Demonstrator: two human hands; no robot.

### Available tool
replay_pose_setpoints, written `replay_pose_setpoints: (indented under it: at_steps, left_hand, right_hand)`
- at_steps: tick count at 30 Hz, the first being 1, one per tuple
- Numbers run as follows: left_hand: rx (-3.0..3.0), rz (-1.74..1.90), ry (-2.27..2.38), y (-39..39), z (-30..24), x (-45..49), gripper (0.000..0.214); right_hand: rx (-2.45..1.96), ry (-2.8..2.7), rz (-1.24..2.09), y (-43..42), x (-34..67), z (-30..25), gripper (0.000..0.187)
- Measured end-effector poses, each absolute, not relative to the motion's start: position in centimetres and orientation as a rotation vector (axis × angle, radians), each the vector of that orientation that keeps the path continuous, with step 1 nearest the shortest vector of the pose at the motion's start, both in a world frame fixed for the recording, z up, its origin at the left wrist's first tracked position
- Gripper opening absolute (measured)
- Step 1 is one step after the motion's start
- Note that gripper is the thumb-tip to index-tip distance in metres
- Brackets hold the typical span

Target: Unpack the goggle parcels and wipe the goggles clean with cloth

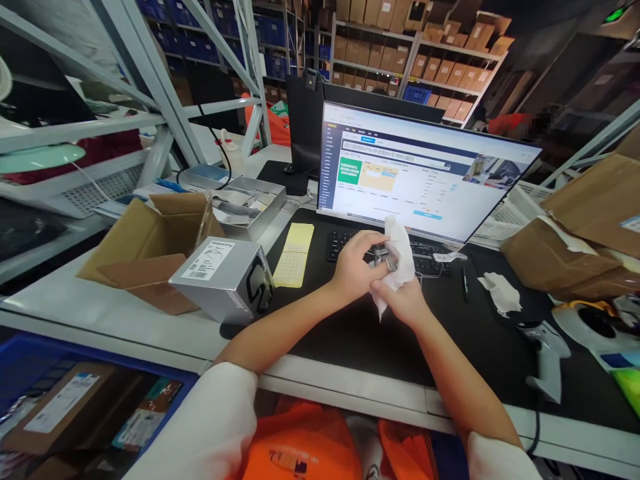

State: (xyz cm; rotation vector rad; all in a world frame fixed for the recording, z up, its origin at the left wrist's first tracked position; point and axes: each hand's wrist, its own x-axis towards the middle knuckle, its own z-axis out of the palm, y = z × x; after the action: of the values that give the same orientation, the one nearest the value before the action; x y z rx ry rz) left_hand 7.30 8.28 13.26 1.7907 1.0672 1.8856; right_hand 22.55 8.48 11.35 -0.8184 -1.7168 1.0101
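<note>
A single head-worn view looks forward and down from just behind the counter's near edge, facing its far edge, where the monitor stands. It sits close: both forearms rise from the bottom of the frame, and the left hand and right hand meet near the centre. Warehouse shelving fills the distance.

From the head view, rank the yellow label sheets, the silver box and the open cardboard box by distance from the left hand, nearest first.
1. Yellow label sheets, just left of the left hand.
2. Silver box, farther left, at the mat's edge.
3. Open cardboard box, farthest left.
</note>
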Motion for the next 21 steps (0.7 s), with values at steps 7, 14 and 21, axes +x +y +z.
replay_pose_setpoints:
  at_steps: [7, 14, 21]
  left_hand:
    - [2.097, 1.638, 1.336, 7.5, 14.8, 6.5, 0.037]
    - [2.09, 1.46, 1.442, 6.5, 15.4, 6.3, 0.036]
    - [2.059, 1.483, 1.44, 6.1, 16.0, 6.5, 0.036]
  right_hand:
    - [-0.87, -1.917, 0.937, 7.4, 23.4, 12.4, 0.019]
    - [-0.87, -1.924, 1.011, 6.3, 22.9, 13.0, 0.021]
    - [-0.755, -1.72, 1.421, 5.5, 23.4, 12.7, 0.035]
